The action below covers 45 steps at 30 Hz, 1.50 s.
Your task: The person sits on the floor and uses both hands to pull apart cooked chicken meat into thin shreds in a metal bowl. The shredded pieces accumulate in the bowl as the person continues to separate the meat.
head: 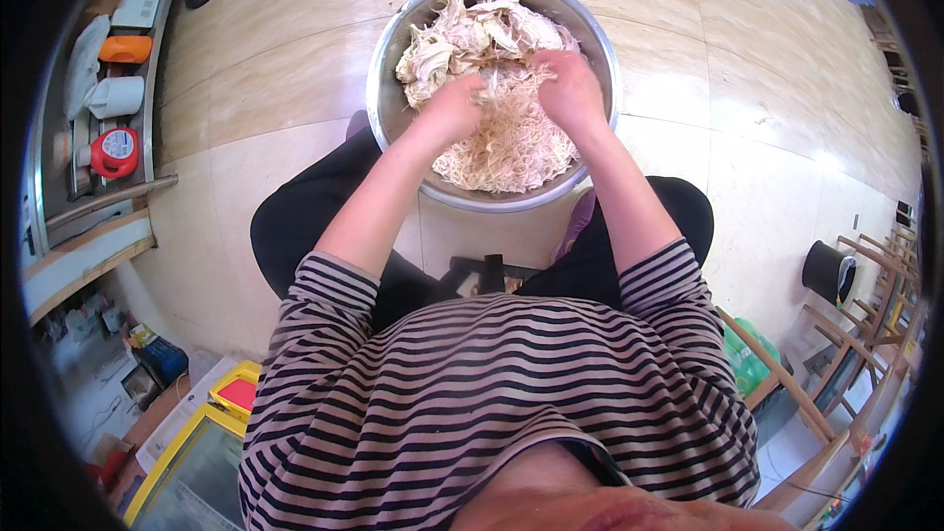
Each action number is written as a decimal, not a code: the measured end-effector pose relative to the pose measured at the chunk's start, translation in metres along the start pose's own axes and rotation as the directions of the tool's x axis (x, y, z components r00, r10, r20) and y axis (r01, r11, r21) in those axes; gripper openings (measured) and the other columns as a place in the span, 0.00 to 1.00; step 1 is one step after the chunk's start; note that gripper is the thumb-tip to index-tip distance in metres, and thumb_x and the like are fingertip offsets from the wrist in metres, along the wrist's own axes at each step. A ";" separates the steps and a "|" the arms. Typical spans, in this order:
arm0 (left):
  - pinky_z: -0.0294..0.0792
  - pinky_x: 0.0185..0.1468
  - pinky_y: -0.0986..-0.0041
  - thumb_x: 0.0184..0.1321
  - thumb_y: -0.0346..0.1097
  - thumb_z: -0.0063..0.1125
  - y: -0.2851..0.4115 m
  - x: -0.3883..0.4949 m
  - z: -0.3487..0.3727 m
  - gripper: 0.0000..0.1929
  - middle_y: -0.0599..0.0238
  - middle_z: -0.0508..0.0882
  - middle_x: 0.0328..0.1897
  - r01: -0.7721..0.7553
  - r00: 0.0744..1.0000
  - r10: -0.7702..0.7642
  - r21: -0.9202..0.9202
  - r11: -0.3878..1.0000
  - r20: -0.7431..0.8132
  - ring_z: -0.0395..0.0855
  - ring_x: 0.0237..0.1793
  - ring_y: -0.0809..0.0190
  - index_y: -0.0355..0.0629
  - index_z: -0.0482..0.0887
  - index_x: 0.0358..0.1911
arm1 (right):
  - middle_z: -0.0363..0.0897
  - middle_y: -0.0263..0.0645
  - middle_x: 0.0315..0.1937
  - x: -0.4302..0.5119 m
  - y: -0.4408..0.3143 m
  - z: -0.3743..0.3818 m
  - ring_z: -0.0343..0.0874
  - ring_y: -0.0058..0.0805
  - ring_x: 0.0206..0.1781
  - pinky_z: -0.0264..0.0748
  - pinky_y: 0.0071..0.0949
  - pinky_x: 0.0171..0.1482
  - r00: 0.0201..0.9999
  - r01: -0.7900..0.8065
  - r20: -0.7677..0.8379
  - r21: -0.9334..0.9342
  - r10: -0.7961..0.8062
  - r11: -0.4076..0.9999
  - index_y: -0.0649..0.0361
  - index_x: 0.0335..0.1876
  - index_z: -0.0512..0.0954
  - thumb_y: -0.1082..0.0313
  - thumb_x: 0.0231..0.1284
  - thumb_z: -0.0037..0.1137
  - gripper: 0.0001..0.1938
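A large round stainless steel basin (378, 81) stands on the floor between my knees. Bigger pale torn pieces of what looks like shredded meat or mushroom (472, 33) are heaped along its far side. Fine pale shreds (509, 140) fill the near part. My left hand (456, 107) is over the middle left of the basin with its fingers curled at some shreds. At the right, my right hand (571, 85) reaches to the edge of the heap of bigger pieces, its fingertips among them. Both hands are slightly blurred, so what exactly lies between the fingers is unclear.
Shelving at the left holds a red bottle (114, 153), a white jug (116, 97) and an orange container (127, 49). A black bin (828, 271) and wooden chairs (877, 258) stand at the right. A yellow-framed glass-topped case (195, 472) is at the lower left.
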<state>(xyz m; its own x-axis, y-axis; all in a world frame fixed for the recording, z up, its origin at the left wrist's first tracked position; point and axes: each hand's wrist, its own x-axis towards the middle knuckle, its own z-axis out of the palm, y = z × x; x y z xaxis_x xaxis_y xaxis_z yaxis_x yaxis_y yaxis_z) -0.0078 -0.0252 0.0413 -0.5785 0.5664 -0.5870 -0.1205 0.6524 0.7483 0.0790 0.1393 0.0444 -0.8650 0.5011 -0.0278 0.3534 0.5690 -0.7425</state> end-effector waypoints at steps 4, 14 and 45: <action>0.65 0.60 0.64 0.50 0.46 0.65 -0.013 0.001 0.002 0.22 0.47 0.77 0.49 -0.217 0.972 0.233 0.439 0.872 0.017 0.73 0.55 0.48 0.39 0.81 0.45 | 0.78 0.58 0.43 0.025 0.018 0.004 0.76 0.50 0.51 0.71 0.40 0.55 0.940 -0.324 -0.172 -0.198 0.293 0.925 0.67 0.44 0.76 0.72 0.52 0.52 0.13; 0.67 0.56 0.67 0.53 0.45 0.63 -0.006 0.001 -0.010 0.17 0.50 0.78 0.49 -0.192 0.941 0.264 0.307 0.932 -0.212 0.76 0.52 0.53 0.40 0.83 0.40 | 0.80 0.54 0.41 0.033 0.024 0.016 0.78 0.50 0.49 0.73 0.41 0.52 0.912 -0.387 -0.214 -0.161 0.351 0.908 0.64 0.45 0.77 0.67 0.54 0.51 0.14; 0.48 0.71 0.64 0.56 0.77 0.18 0.060 -0.022 0.035 0.51 0.55 0.55 0.73 -0.213 0.969 0.036 -0.751 0.625 -0.245 0.52 0.72 0.54 0.35 0.50 0.69 | 0.46 0.55 0.71 -0.036 -0.063 0.039 0.42 0.45 0.75 0.35 0.32 0.73 0.986 -0.063 0.155 0.710 -0.068 0.702 0.65 0.71 0.50 0.30 0.63 0.26 0.44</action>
<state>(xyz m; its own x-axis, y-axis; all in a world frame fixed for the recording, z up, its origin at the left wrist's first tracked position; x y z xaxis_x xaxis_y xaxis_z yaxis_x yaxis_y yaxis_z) 0.0259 0.0190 0.0889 -0.7624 0.4490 -0.4659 -0.5577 -0.0908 0.8251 0.0745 0.0601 0.0659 -0.9318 0.3540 -0.0801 0.0495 -0.0947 -0.9943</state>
